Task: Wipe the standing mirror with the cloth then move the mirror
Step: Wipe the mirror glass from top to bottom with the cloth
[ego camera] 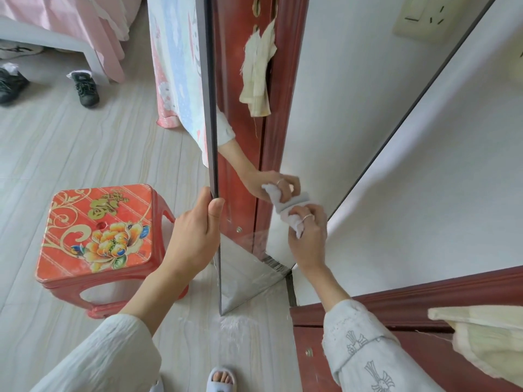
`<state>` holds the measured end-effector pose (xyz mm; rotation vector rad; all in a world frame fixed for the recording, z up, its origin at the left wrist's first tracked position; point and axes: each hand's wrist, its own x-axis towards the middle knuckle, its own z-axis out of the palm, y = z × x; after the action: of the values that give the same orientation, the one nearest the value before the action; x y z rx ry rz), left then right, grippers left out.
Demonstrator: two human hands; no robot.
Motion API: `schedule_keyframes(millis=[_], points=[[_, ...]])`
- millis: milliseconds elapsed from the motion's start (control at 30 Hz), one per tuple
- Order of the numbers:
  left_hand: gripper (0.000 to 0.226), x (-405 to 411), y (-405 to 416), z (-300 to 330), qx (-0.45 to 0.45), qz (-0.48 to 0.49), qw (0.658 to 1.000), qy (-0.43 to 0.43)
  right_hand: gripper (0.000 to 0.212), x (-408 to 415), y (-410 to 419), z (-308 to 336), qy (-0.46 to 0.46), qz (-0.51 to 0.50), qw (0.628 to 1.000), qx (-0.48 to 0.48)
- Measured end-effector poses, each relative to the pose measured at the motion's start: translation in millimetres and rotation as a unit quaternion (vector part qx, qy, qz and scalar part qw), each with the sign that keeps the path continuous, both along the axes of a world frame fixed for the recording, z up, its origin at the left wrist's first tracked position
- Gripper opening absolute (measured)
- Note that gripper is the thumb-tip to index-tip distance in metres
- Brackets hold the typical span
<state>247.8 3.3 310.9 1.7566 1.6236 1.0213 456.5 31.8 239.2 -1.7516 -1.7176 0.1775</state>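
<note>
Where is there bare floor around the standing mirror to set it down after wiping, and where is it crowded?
Bare floor lies between the red stool, the shoes and the bed. More lies in front of the mirror, toward the slippered foot. It is crowded beside the mirror: stool by the left hand, wall and door frame by the right hand holding the cloth.

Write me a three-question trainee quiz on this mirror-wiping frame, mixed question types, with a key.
1. True or false: the left hand grips the edge of the standing mirror.
2. Which hand presses the cloth to the glass? A) left B) right C) both
3. Fill in: the red item on the floor left of the mirror is a ____.

Key:
1. True; thumb in front, fingers behind the frame.
2. B, the right hand.
3. Stool, with a flower-patterned top.
</note>
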Motion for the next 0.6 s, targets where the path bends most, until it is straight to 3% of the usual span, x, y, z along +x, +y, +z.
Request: schedule_keyframes(millis=[100,167,367,500,600], points=[[0.056,1,-1,1,0.001,-0.006,1.0,0.004,0.034,13,-9,-14,-0.064,0.06,0.985,-0.147],[0.055,2,-2,2,0.003,-0.015,1.0,0.013,0.037,27,-10,-13,-0.056,0.051,0.982,-0.175],[0.037,8,-7,7,-0.003,-0.001,1.0,-0.001,0.024,65,15,39,0.012,-0.089,0.996,-0.001],[0.025,6,-7,3,-0.027,-0.017,0.999,-0.017,0.025,76,48,85,0.049,-0.133,0.98,0.14],[0.025,6,-8,-1,-0.034,-0.022,0.999,-0.019,0.024,66,67,101,0.11,-0.148,0.964,0.19]])
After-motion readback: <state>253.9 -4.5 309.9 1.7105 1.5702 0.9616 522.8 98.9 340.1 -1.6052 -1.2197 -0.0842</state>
